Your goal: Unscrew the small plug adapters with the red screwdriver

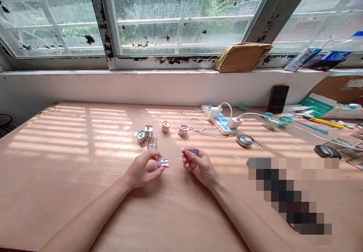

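Observation:
Between thumb and fingers, my left hand (143, 169) grips a small pink pencil sharpener (162, 162) with two metal blades facing up. My right hand (200, 167) is closed around the handle of a screwdriver (190, 153), its thin shaft reaching left to the sharpener. The tip lies at the metal part; whether it sits on a screw is too small to tell. Just beyond my left hand stands a clear plastic container (152, 143). Behind it are a green sharpener (141, 136) and a tan one (148, 130). An orange sharpener (166, 126) and a pink-topped one (183, 130) stand farther right.
A power strip (224, 121) with white plugs and looping cables lies at the back. Right of it are a round silver object (244, 140), a black mouse (327, 152), a phone (278, 99) against the wall and a yellow cutter (326, 122). A blurred patch covers the right front.

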`<action>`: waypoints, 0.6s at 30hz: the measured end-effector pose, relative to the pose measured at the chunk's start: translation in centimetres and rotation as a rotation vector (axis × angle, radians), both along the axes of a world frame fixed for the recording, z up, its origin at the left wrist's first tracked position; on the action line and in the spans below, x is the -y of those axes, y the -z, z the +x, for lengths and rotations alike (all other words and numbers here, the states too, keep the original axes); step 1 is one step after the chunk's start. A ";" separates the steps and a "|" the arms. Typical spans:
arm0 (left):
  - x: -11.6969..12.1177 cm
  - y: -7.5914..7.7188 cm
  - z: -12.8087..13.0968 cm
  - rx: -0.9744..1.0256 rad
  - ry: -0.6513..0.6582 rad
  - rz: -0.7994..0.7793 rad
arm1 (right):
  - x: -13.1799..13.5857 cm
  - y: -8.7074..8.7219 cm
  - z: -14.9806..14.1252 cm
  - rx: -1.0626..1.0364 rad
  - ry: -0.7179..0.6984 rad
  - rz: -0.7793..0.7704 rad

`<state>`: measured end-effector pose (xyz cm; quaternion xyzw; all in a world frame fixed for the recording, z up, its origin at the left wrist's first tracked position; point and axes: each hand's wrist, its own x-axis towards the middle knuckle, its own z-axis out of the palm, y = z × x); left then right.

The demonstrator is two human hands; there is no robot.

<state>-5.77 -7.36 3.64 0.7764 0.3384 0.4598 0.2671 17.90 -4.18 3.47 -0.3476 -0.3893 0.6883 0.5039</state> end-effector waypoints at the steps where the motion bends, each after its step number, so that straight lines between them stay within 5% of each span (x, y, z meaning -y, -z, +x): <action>1: 0.0 0.0 0.0 -0.003 0.002 -0.002 | 0.0 0.0 0.0 0.001 0.000 0.001; 18: 0.1 -0.2 -0.1 -0.009 0.022 -0.018 | 0.0 -0.1 0.2 0.006 -0.004 0.022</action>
